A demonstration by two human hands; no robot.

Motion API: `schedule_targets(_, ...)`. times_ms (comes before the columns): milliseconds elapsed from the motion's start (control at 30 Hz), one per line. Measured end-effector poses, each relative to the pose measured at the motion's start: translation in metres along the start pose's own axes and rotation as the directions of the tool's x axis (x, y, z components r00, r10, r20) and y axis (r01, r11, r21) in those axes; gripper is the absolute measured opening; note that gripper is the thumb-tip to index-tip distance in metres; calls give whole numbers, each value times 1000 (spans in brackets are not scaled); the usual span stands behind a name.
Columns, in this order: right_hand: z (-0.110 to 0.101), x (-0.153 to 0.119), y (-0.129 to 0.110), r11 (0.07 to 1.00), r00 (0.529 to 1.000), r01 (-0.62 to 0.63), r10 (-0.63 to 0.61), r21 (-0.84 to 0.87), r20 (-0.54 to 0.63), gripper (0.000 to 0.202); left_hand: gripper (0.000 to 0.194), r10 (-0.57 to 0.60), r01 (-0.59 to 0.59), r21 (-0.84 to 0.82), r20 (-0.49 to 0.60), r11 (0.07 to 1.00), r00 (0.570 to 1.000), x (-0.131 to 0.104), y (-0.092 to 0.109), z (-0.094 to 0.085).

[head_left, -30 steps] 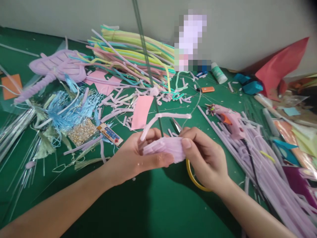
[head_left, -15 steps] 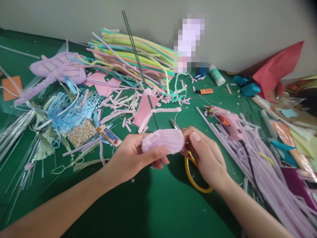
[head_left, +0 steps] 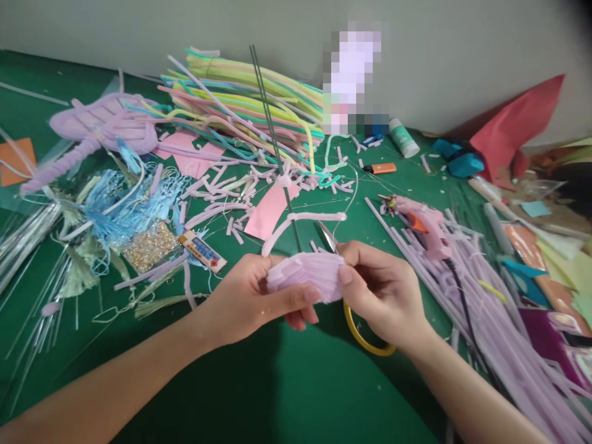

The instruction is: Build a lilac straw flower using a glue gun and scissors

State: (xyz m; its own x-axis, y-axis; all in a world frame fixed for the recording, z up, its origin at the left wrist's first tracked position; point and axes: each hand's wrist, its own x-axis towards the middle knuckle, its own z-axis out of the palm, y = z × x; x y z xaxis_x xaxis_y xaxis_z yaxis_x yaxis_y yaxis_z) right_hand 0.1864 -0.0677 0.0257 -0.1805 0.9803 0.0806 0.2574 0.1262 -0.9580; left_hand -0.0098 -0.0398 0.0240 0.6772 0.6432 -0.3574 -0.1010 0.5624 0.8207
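Note:
My left hand is closed around a rounded lilac piece made of fuzzy pipe cleaners, its thumb lying across the front. At the piece's right edge, my right hand pinches with thumb and forefinger. Two thin green wire stems rise behind the piece at a slant, and a bent lilac pipe cleaner crosses them. Whether these join the held piece is hidden. Yellow-handled scissors lie beneath my right hand, which covers their middle; the blade tips show above the fingers.
A pink glue gun rests at right on long lilac pipe cleaners. Bundled coloured pipe cleaners lie at the back, near an orange lighter. Blue tassels and a bag of gold beads are at left.
My right thumb and forefinger have come onto the lilac piece's right edge. The piece has dropped slightly and tilted, and the green stems have shifted right and down. The scissors have stayed put.

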Motion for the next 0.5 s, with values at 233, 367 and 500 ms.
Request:
schedule_targets(233, -5, -1, 1, 998, 999, 31, -32, 47, 26, 31, 15, 1, -1, 26, -10, 1000, 1000, -2, 2, -1)
schedule_targets(367, -8, 2, 2, 994, 998, 42, -45, 97, 32, 33, 14, -8, 8, 23, 5, 1000, 1000, -4, 2, 0)
schedule_targets(500, -5, 4, 0, 998, 998, 62, -63, 20, 6, 30, 14, -17, 17, 45, 7, 999, 1000, -2, 2, 1)
